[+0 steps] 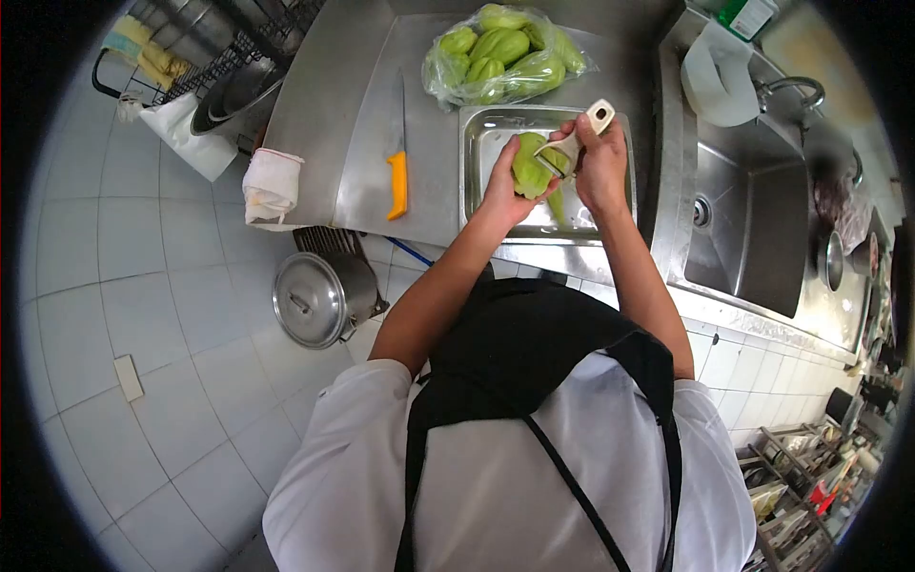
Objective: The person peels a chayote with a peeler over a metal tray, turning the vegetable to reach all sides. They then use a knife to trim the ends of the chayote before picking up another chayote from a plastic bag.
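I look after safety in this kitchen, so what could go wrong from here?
The peeler has its blade at the green vegetable, close to the left hand holding it; if the right hand slips, it might nick a finger.

The knife lies uncovered on the counter, handle toward the front edge, where a passing arm could knock it.

Tabletop: brushed steel (429, 157), across upper centre; raised rim along its edge
Sink: steel basin (729, 219), right of frame; curved tap (801, 86) above, upper right
Floor: pale grey-white tiles (219, 315), thin dark joints, left side; smaller-looking tiles lower right
Rack: dark wire (253, 43), upper left
Shelving: metal, crowded (791, 477), lower right
Light: soft sheen on steel
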`<state>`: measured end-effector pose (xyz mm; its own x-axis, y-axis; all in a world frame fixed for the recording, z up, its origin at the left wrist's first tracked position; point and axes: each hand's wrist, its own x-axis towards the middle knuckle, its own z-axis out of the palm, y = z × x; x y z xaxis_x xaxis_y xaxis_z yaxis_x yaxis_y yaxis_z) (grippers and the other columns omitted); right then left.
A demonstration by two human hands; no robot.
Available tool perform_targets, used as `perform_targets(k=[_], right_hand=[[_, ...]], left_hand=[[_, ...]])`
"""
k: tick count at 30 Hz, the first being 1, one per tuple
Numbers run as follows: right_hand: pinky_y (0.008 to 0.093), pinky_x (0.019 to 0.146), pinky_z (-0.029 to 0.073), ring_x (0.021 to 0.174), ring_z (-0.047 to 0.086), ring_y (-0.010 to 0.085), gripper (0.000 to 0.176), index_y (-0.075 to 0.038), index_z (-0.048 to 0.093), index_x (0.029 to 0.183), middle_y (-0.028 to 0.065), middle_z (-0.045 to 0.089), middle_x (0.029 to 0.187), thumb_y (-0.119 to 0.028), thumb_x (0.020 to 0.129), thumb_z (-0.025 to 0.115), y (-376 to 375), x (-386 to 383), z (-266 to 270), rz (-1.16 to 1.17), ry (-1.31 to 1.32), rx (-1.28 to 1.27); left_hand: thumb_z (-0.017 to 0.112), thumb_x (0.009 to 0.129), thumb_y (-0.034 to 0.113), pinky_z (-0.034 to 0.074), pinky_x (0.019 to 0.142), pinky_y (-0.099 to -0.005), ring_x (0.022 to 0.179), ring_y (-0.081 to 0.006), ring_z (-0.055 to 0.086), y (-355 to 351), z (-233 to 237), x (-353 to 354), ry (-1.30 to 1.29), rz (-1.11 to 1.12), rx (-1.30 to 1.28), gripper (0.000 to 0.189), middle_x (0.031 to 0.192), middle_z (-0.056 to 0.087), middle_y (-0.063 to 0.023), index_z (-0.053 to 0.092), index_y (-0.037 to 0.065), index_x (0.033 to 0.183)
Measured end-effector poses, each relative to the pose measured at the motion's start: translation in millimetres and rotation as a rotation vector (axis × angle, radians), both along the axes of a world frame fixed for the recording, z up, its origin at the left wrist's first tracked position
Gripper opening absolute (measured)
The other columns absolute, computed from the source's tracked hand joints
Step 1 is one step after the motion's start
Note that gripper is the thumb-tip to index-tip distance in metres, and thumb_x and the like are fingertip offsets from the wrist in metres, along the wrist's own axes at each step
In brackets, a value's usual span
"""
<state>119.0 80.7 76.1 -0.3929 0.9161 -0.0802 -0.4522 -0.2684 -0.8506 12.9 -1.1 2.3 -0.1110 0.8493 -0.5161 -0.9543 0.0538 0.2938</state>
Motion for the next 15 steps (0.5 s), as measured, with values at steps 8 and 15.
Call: perform_targets(k=[8,15], right_hand=[[0.0328,0.068,0.057,0.075,0.066,0.0204,0.017,-0.004,0.043,0.112,0.0103,0.062,0.087,-0.007,0.099,0.054,-17,-11,-9,0.056,-0.014,0.071],[0.0324,0.067,0.057,0.075,0.065,0.0195,0.013,-0.003,0.046,0.107,0.0099,0.06,0.087,-0.009,0.1,0.054,-12,-12,-21,0.051,-0.02,0.03]], left_hand=[[0.054,0.092,0.056,0.042,0.098,-0.046,0.114,-0.0251,0.056,5,22,12,0.002,0.068,-0.087,0.049,0.123,0.061,-0.0079,0.058,0.018,0.123],[0.054,0.092,0.055,0.041,0.099,-0.0456,0.113,-0.0237,0.057,1,14,15,-0.028,0.07,0.008,0.05,0.123,0.061,-0.007,0.057,0.018,0.126]])
